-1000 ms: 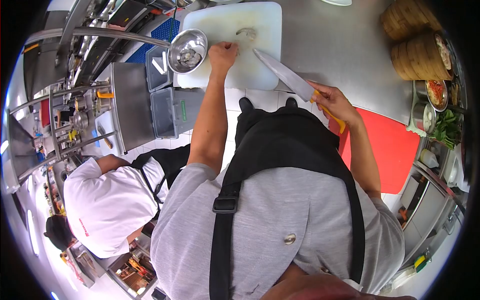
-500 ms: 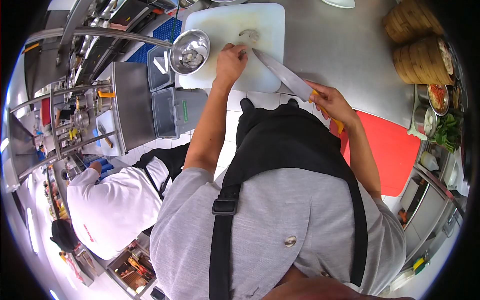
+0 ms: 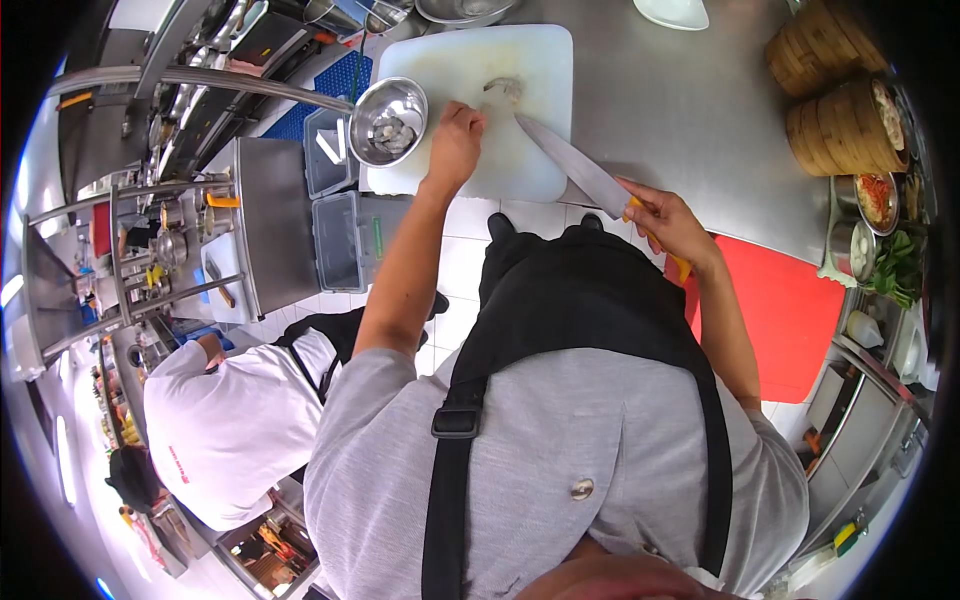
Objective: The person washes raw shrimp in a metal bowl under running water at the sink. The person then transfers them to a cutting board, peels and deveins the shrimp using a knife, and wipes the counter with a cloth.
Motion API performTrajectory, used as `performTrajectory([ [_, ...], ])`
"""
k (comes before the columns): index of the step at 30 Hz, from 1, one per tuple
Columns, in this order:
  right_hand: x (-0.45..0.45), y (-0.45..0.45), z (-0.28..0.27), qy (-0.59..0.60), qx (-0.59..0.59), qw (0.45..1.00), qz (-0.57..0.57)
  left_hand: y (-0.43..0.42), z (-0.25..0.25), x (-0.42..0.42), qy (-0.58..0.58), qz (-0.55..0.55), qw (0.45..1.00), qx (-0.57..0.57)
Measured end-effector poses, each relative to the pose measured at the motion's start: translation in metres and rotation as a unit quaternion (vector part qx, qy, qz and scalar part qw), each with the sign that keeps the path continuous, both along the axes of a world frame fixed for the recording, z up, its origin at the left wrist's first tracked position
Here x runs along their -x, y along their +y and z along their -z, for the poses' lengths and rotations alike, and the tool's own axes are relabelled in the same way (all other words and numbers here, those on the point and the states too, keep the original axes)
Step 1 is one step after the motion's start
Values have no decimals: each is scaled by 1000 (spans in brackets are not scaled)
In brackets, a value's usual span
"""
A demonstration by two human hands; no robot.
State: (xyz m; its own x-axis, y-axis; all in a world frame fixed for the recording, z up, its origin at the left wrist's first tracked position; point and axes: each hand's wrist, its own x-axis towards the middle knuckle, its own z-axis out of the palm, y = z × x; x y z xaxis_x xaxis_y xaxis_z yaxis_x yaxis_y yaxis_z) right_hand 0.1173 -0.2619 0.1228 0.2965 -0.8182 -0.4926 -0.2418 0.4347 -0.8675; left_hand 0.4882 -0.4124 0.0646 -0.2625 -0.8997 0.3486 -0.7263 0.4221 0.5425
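Observation:
In my right hand point(image 3: 672, 222) is the yellow handle of a large kitchen knife point(image 3: 575, 165). Its blade slants over the white cutting board point(image 3: 545, 60), tip pointing toward the board's middle. My left hand point(image 3: 456, 148) is closed above the board, just right of a steel bowl point(image 3: 420, 105). Whether anything is pinched in those fingers is hidden. Several grey pieces that look like raw shrimp point(image 3: 392, 134) lie in the bowl. Another shrimp point(image 3: 505, 87) rests on the board beyond the knife tip, apart from both hands.
Bamboo steamers point(image 3: 845, 140) and steel containers of food point(image 3: 877, 203) line the right side. A red board point(image 3: 770, 320) lies below the counter edge. Grey plastic bins point(image 3: 340, 240) stand at left. A co-worker in a white shirt point(image 3: 230, 420) is close on my left.
My left hand has moved left, away from the knife tip and toward the bowl. My right hand keeps hold of the knife. The whole view has shifted slightly.

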Motion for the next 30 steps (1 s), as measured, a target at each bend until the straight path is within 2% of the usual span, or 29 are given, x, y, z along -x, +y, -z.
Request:
performTrajectory([
  [3, 0, -3, 1, -11, 1, 1000, -17, 12, 0, 3, -17, -50, 999, 5],
  [9, -25, -24, -7, -5, 10, 998, -56, 28, -1, 9, 89, -102, 991, -22],
  [12, -42, -34, -2, 40, 35, 996, -77, 33, -18, 9, 82, -121, 988, -40],
  [15, -48, -35, -11, 87, 50, 991, -88, 30, -11, -5, 45, -92, 995, -9],
  [24, -48, -35, -16, 142, 72, 982, -101, 48, 10, -24, -31, -110, 990, -79],
  [27, -48, -35, -18, 131, 73, 984, -100, 45, 5, -16, 8, -106, 993, -42],
  [30, -47, -35, -19, 132, 78, 983, -105, 47, -8, 4, 1, -108, 994, 2],
])
